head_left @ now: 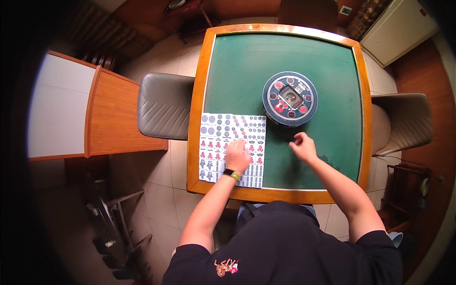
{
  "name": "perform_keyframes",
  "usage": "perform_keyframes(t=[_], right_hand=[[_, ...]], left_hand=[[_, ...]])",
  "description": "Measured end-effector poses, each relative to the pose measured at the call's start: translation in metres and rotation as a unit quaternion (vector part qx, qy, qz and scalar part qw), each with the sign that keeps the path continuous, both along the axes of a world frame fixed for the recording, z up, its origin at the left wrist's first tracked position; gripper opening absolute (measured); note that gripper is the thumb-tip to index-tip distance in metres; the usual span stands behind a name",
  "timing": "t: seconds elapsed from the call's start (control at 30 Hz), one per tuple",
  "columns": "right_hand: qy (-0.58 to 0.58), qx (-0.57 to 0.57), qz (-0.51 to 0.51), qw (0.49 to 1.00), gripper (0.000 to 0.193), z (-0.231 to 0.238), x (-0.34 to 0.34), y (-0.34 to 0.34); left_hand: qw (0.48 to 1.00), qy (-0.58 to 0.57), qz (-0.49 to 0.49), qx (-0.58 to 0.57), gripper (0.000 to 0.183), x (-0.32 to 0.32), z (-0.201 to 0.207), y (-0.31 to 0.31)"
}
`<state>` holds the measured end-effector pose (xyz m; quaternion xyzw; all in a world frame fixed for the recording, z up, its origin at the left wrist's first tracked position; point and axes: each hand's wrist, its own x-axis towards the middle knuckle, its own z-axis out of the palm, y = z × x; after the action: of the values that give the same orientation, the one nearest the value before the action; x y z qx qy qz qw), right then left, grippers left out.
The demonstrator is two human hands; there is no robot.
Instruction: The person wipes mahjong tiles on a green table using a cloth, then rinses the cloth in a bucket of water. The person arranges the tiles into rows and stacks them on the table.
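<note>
Face-up mahjong tiles (213, 131) lie packed together in a rectangular block of rows at the table's near left. They carry dots, red-and-black characters and bamboo sticks. My left hand (237, 157), with a watch (231, 174) on its wrist, rests over the middle of the block, fingers pointing down onto the tiles and hiding a few. To the right of the block, my right hand (304, 147) hovers above the green felt. Its fingers are loosely curled, thumb apart from the index finger, and no tile shows in it. Its shadow falls on the cloth.
The square green table (237, 71) has a raised wooden rim (202, 85). A round dark control unit (290, 118) with red buttons stands right of its middle. Grey chairs (165, 105) flank the left and right sides. A wooden cabinet (113, 114) is farther left.
</note>
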<state>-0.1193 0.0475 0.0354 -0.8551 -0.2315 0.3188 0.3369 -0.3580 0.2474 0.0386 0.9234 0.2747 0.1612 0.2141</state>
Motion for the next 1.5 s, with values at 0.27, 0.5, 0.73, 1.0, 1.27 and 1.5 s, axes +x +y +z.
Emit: perform_keyframes(t=[0.27,0.5,0.73,1.0,1.27,1.5], right_hand=[[-0.129,0.046,0.295,0.946,0.106,0.027,-0.136,-0.024],[-0.117,-0.127,0.307,0.936,0.127,0.031,-0.174,-0.013],[-0.132,-0.130,0.260,0.948,0.125,0.020,-0.186,-0.017],[-0.142,-0.092,0.189,0.967,0.104,0.018,-0.200,-0.018],[-0.169,-0.075,0.140,0.973,0.076,0.015,-0.206,-0.007],[-0.149,-0.105,0.112,0.977,0.124,0.012,-0.216,-0.004]], left_hand=[[0.969,0.228,-0.096,0.017,0.106,-0.148,0.035,0.062],[0.952,0.267,-0.144,0.027,0.118,-0.086,0.041,0.089],[0.961,0.211,-0.167,0.058,0.090,0.023,0.012,0.146],[0.910,0.330,-0.251,0.031,0.113,0.062,0.022,0.144],[0.844,0.403,-0.342,0.091,0.163,0.055,0.032,0.148],[0.855,0.384,-0.341,0.070,0.162,0.054,0.029,0.145]])
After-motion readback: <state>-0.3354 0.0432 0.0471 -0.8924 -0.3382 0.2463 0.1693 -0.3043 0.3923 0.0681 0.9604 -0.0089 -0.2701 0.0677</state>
